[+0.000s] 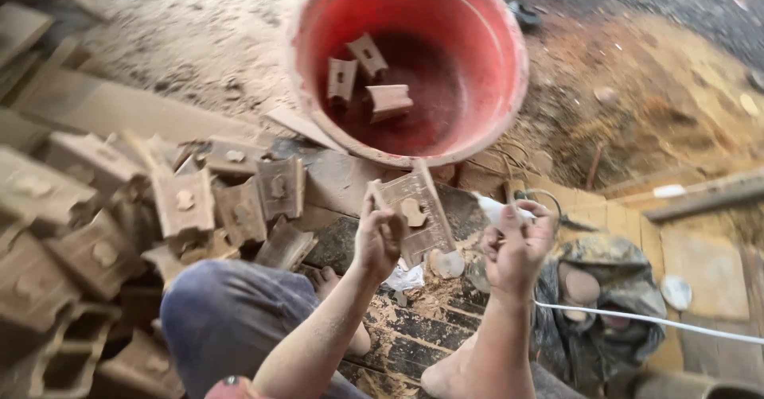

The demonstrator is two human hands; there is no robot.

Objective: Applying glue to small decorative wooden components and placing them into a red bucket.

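My left hand [379,238] grips a flat carved wooden piece [418,208] with a notched hole in its middle, held upright near the rim of a red bucket [493,89]. My right hand [517,244] is closed around a small white-tipped tool [493,208] just right of the piece. Three similar wooden pieces [368,77] lie in the bucket's bottom. A pile of several carved wooden pieces [187,204] sits to my left.
My knee in blue trousers [227,311] and a bare foot [450,375] are below. Wood shavings [414,303] cover dark planks. A white cord [637,319] runs right over a crumpled cloth bundle [605,295]. Sawdust and dirt ground lie beyond.
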